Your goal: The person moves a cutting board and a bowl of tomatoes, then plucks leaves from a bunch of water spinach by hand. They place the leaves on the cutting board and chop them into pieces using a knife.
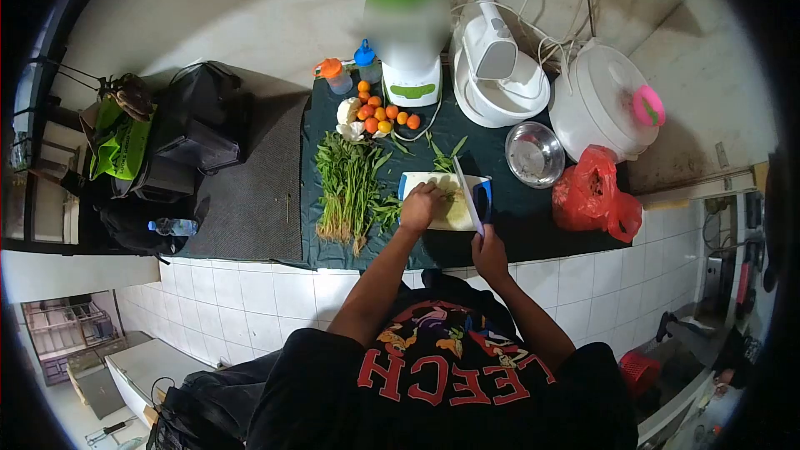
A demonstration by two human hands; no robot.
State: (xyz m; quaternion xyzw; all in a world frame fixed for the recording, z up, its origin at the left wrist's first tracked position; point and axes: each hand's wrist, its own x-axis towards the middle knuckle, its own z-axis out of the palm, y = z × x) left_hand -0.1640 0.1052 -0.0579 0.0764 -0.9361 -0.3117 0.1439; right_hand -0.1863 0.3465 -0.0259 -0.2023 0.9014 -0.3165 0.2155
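My right hand (pixel 490 252) grips a knife (pixel 467 193) by its handle, the long light blade pointing away from me over the right part of the cutting board (pixel 455 223). The board is white with blue corners and a dark patch at its right end. On its left part rests my left hand (pixel 421 207), fingers bent down; what they press on is hidden. Pale green bits lie beside those fingertips. Left of the board spreads a bunch of leafy green stems (pixel 348 187), roots towards me. Loose leaves (pixel 443 157) lie just beyond the board.
Tomatoes (pixel 383 115) and a white cauliflower-like piece (pixel 348 111) lie behind the greens. A blender (pixel 412 75), a white stand mixer (pixel 492 50), a metal bowl (pixel 534 155), a large white container (pixel 602 100) and a red plastic bag (pixel 596 196) line the back and right.
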